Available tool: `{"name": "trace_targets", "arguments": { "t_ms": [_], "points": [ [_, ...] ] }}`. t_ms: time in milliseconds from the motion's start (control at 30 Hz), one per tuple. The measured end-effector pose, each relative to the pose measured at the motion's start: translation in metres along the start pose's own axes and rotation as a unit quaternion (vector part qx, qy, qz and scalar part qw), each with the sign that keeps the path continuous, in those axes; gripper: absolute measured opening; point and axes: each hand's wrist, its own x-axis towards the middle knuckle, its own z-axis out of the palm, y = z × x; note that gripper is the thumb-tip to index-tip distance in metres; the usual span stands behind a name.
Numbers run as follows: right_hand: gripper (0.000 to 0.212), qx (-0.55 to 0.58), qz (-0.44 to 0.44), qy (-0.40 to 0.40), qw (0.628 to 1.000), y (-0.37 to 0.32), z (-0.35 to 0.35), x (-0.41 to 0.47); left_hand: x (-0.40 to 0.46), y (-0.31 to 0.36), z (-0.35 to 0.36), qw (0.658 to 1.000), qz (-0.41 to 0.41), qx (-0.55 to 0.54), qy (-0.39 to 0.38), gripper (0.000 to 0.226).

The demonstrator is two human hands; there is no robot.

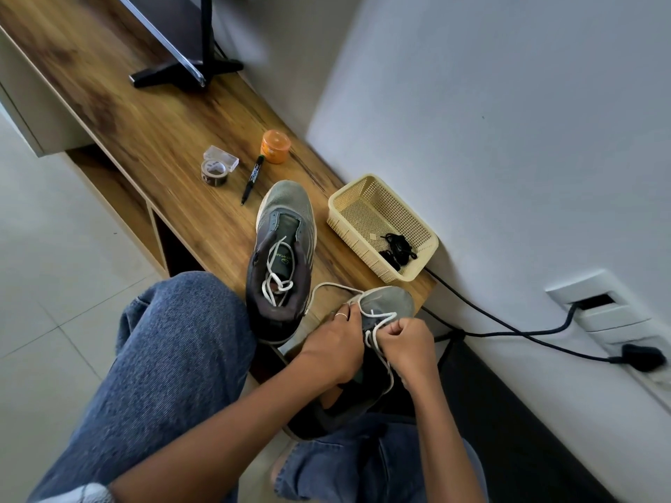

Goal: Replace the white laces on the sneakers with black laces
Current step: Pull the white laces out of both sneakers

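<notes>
Head view: bench (174, 139) holds 2 sneakers. Far sneaker (281, 255) is parked, white lace (277, 281) loosened in it. Near sneaker (366, 343) is propped toward my lap for reach. Left hand (332, 346) steadies it, right hand (408, 343) pinches its white lace (377, 323) to unthread. 1 basket (381, 226) keeps the black laces (397, 248) handy; count unclear.

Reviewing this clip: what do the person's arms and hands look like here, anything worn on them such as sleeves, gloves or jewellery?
Both forearms are bare as far as the frame shows, with no sleeves, gloves, watch or bracelets in view. The left hand wears a thin, silver-looking ring on one finger. The right hand shows no ring or other item. Below the arms, blue denim jeans cover the legs.
</notes>
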Motion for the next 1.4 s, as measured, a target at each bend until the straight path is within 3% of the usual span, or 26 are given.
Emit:
{"name": "trace_targets", "arguments": {
  "t_ms": [200,400,567,700,800,900,1000,1100,1167,1233,1333,1400],
  "points": [
    [0.013,-0.001,-0.002,-0.015,1.0,0.003,0.001,0.001,-0.002,0.002,0.0,1.0,-0.002,0.003,0.001,0.065],
    [0.019,-0.002,0.01,-0.009,1.0,0.015,0.017,0.007,0.001,-0.002,0.003,1.0,-0.003,-0.003,-0.004,0.065],
    [0.016,-0.111,-0.033,-0.002,0.993,0.017,0.027,0.012,0.004,-0.004,0.005,1.0,-0.007,-0.016,-0.007,0.062],
    [0.012,-0.132,-0.037,-0.045,0.989,0.01,0.019,0.006,0.003,-0.002,0.003,1.0,-0.007,-0.012,-0.002,0.061],
    [0.017,-0.049,-0.022,-0.072,0.996,0.009,0.004,-0.002,0.003,-0.001,0.001,1.0,-0.007,-0.008,-0.003,0.06],
    [0.01,0.089,0.013,0.008,0.996,0.008,-0.012,-0.014,0.004,-0.003,-0.003,1.0,-0.005,-0.009,0.003,0.056],
    [0.007,0.232,0.051,0.065,0.969,0.009,-0.022,-0.025,0.001,-0.004,-0.009,1.0,0.006,-0.012,0.002,0.06],
    [0.007,0.277,0.052,0.108,0.953,0.013,-0.031,-0.036,-0.008,0.001,-0.017,0.999,0.018,-0.032,-0.012,0.069],
    [0.009,0.261,0.027,0.137,0.955,0.017,-0.038,-0.042,-0.016,0.004,-0.021,0.997,0.044,-0.06,0.027,0.07],
    [0.012,0.237,-0.003,0.138,0.962,0.018,-0.048,-0.05,-0.022,0.007,-0.023,0.984,0.096,-0.08,0.123,0.064],
    [0.014,0.236,-0.052,0.115,0.964,0.014,-0.063,-0.063,-0.035,0.016,-0.026,0.937,0.145,-0.149,0.282,0.044],
    [0.012,0.267,-0.096,0.1,0.954,0.009,-0.075,-0.075,-0.05,0.032,-0.031,0.923,0.152,-0.186,0.301,0.029]
  ]
}}
